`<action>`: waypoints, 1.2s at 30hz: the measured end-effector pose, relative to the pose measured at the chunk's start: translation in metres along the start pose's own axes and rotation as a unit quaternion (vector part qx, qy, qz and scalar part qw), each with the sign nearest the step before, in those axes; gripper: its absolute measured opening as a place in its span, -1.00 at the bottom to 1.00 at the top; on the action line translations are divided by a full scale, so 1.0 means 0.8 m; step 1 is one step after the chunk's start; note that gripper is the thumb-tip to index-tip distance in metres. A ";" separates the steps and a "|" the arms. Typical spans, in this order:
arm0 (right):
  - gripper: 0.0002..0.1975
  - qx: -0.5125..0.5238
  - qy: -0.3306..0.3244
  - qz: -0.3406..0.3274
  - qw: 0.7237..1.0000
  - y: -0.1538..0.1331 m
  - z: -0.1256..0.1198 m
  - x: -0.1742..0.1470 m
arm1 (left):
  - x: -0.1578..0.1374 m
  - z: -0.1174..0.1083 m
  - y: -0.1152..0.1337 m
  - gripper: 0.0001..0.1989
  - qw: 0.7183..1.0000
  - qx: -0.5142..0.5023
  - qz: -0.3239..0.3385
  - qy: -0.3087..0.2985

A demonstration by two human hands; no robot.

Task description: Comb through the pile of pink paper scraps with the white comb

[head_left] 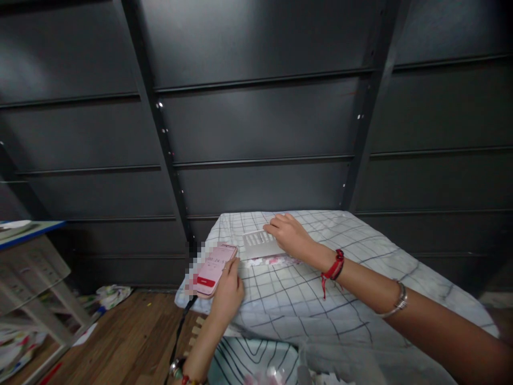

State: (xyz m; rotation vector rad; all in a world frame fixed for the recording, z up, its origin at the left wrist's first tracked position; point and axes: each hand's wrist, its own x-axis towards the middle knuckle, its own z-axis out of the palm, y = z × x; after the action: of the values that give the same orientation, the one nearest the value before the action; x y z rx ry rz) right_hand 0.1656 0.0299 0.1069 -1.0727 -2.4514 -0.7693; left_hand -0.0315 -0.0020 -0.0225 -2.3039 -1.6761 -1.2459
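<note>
My left hand (228, 289) is closed around the right edge of a phone (212, 270) with a pink screen, a red button and blurred digits. The phone tilts up at the left side of the checked cloth. Beyond it and to the right sits a flat white tray (256, 250) holding a row of small pale pieces, too small to name. Bent fingers of my right hand (289, 232) are on the far right part of this tray, covering its right end. A strip with pink and white patches (272, 261) shows along the tray's near edge.
A white checked cloth (304, 294) covers the surface before me, against a dark panelled wall (256, 123). A striped pale-blue fabric (252, 355) and clear plastic (340, 361) lie nearest me. A blue-edged desk (36, 262) stands left. A black cord (178, 331) hangs below the phone.
</note>
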 end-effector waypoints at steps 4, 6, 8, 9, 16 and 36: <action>-0.76 0.004 -0.002 -0.014 1.000 0.002 0.000 -0.008 | 0.000 0.000 0.000 -0.50 1.000 0.001 0.002 0.000; -0.77 0.011 -0.001 -0.018 1.000 0.005 -0.002 -0.011 | 0.000 0.000 0.000 -0.52 1.000 0.005 0.001 -0.002; -0.77 0.014 0.006 -0.015 1.000 0.007 -0.004 -0.012 | 0.000 0.000 0.000 -0.52 1.000 0.010 0.001 -0.002; -0.77 0.015 0.010 -0.013 1.000 0.007 -0.005 -0.012 | 0.000 0.001 -0.001 -0.52 1.000 0.013 0.001 -0.004; -0.78 0.012 0.031 -0.033 0.999 -0.006 0.000 -0.004 | 0.002 0.001 -0.001 -0.50 1.000 -0.001 -0.010 -0.002; -0.75 0.043 0.040 -0.040 0.997 0.011 0.006 -0.024 | 0.000 0.003 -0.002 -0.50 1.000 -0.016 -0.009 0.005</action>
State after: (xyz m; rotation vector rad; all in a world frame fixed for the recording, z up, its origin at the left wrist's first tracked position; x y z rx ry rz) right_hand 0.1841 0.0264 0.0963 -0.8995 -2.4491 -0.7102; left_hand -0.0315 -0.0001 -0.0243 -2.3020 -1.6897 -1.2943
